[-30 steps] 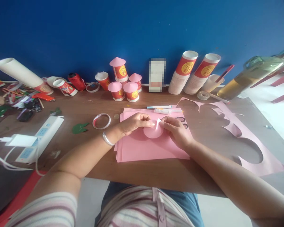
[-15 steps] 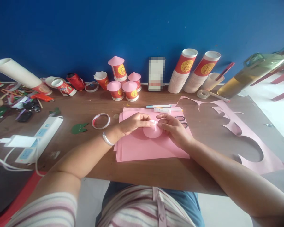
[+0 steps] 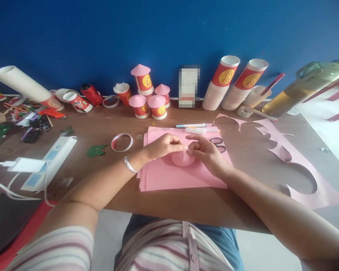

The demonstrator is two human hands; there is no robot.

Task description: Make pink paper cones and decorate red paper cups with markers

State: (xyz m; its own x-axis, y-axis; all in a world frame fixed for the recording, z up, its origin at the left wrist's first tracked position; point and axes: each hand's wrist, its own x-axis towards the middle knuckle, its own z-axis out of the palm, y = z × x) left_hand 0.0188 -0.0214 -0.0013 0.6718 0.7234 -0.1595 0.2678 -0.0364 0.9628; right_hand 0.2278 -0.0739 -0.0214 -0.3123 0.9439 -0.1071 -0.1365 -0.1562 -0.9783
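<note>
Both hands have come closer together than one second ago: the fingertips, which were apart on the two sides of a raised flap, now meet at one place. That place is the upper edge of one pink disc (image 3: 182,160), situated in the middle of the frame. The left hand (image 3: 164,146) pinches this paper with thumb and forefinger; the right hand (image 3: 210,152) closes its thumb and one bent finger on it just beside, while another finger is lifted.

Below lies one stack of pink sheets (image 3: 169,180) (how many sheets, I cannot count). At its upper edge are two pens (image 3: 191,125), and at its right edge one pair of scissors (image 3: 218,145), showing two dark loops. Around the left wrist is one bracelet (image 3: 130,164), and near it lies one tape ring (image 3: 113,145).

Farther out, right of the frame, lies one cut pink sheet (image 3: 324,194). In the upper centre, four pink cones (image 3: 140,70) sit each on a red cup; upper right, two tall cup stacks (image 3: 214,98) stand.
</note>
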